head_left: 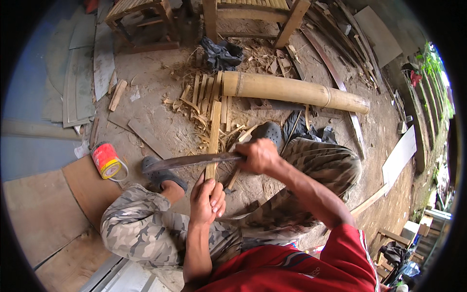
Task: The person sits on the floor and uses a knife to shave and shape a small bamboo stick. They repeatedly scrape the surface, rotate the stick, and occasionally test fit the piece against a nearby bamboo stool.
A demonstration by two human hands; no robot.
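My left hand is closed around the near end of a bamboo strip, which points away from me. In my right hand is the handle of a machete. The long dark blade lies crosswise over the strip, just beyond my left fingers, its tip toward the left. The strip's far end reaches the left end of a thick bamboo pole lying on the ground. Several split bamboo pieces stand beside that end, with curled shavings around them.
Both clogs rest on the dirt floor by the work. A red and yellow can lies tipped at the left. Beyond the pole are a black plastic bag and a bamboo-slat bench. Long boards lie at the far right.
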